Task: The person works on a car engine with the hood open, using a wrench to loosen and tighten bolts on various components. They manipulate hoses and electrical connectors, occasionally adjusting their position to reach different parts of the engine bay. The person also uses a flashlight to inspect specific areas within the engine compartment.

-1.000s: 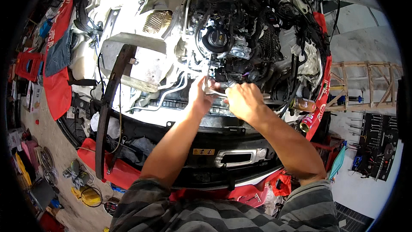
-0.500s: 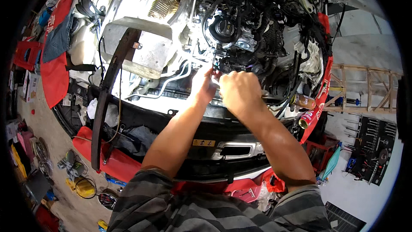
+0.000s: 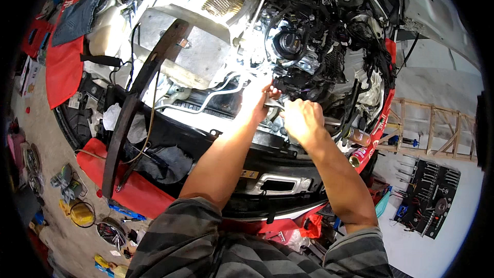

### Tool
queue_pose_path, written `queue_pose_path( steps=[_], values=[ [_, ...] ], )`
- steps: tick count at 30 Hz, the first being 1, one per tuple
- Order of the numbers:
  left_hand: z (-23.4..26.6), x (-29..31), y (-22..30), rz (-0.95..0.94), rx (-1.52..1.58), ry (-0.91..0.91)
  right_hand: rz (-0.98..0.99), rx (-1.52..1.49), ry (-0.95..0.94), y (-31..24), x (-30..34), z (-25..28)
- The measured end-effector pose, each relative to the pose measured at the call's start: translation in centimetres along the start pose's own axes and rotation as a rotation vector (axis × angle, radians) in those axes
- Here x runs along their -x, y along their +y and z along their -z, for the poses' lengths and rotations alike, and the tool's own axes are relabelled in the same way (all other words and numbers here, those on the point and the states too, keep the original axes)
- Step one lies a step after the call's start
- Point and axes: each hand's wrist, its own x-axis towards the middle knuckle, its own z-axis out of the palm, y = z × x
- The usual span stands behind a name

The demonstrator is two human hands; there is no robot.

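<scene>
Both of my hands reach into the front of an open car engine bay. My right hand [image 3: 302, 118] is closed in a fist around a silver metal hand tool [image 3: 272, 103], a short length of which shows between my two hands; its kind is mostly hidden. My left hand [image 3: 259, 98] is closed just left of it, fingers curled at the engine's front edge, and what they grip cannot be made out. Beyond them sits the dark engine [image 3: 314, 36] with a round black cap [image 3: 287, 45]. Pale metal pipes [image 3: 221, 92] run left of my left hand.
A dark curved bar [image 3: 139, 87] stands across the left front. Red fender covers [image 3: 66, 72] drape the sides. Spray cans [image 3: 358, 136] lie at the right edge. A tool set [image 3: 428, 195], a wooden frame [image 3: 437, 123] and floor clutter [image 3: 82, 211] surround the car.
The view has shifted, so the engine bay sits further right and lower. My right hand has moved slightly away from my left, and more of the silver tool shows between them.
</scene>
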Motion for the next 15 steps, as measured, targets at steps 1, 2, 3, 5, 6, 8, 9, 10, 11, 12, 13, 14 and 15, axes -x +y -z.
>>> queue_pose_path(
  steps=[1, 2, 3, 5, 6, 8, 9, 10, 11, 12, 13, 14, 15],
  values=[
    [0.5, -0.2, 0.3, 0.008, 0.007, 0.002, 0.009, 0.049, 0.0, -1.0, 0.3, 1.4],
    [1.2, -0.6, 0.6, -0.022, -0.008, -0.032, -0.004, 0.01, -0.022, -1.5, 0.0, 1.3],
    [0.9, -0.3, 0.3, -0.018, -0.001, -0.03, -0.025, -0.022, -0.049, -1.7, 0.1, 1.1],
    [-0.9, 0.7, -0.2, -0.075, -0.1, 0.113, -0.1, -0.293, 0.028, -0.1, 0.0, -1.5],
    [-1.8, 1.5, -1.0, -0.136, -0.049, 0.071, -0.174, -0.445, -0.002, 0.7, 0.0, -3.4],
    [-1.6, 1.2, -2.5, 0.001, 0.039, 0.079, -0.147, -0.62, 0.094, 1.8, -0.3, -7.6],
    [-2.5, 2.3, -2.9, 0.008, 0.061, 0.094, -0.113, -0.65, 0.191, 2.1, 0.0, -8.9],
    [-2.5, 2.9, -2.3, -0.036, 0.104, 0.103, -0.123, -0.602, 0.184, 1.0, -0.4, -8.1],
    [-3.0, 3.1, -2.0, -0.02, 0.054, 0.189, -0.116, -0.599, 0.176, 0.7, -0.5, -7.6],
    [-3.2, 3.1, -2.1, -0.006, 0.122, 0.17, -0.17, -0.569, 0.097, 0.7, -0.4, -6.9],
    [-3.0, 2.9, -1.5, -0.016, 0.188, 0.159, -0.203, -0.546, 0.022, -0.2, -0.8, -5.1],
    [-2.7, 2.8, -1.1, 0.009, 0.277, 0.162, -0.203, -0.354, -0.078, -0.9, -0.5, -3.0],
    [-3.0, 2.9, -0.9, 0.032, 0.257, 0.207, -0.207, -0.243, -0.138, -1.3, -0.3, -1.4]
  ],
)
